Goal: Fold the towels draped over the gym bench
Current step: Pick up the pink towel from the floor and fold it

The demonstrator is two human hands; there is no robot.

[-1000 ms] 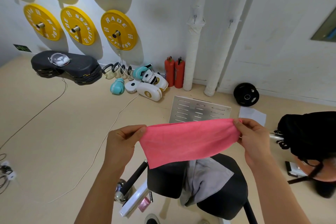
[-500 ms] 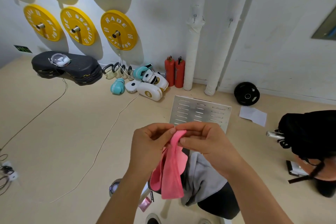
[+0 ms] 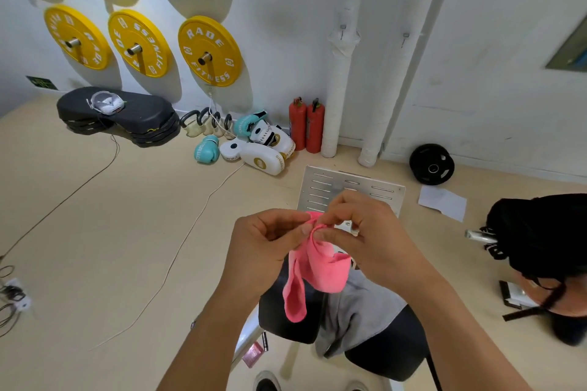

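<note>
Pink towel hung doubled, mid-fold, above the counter, both hands' grip, left and right, pinching its top; grey towel at 5 o'clock lay unfolded.

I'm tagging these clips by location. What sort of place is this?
Most likely a small gym or training room: yellow weight plates hang on wall pegs, boxing gloves lie on the floor, and a padded bench stands below the hands.
</note>
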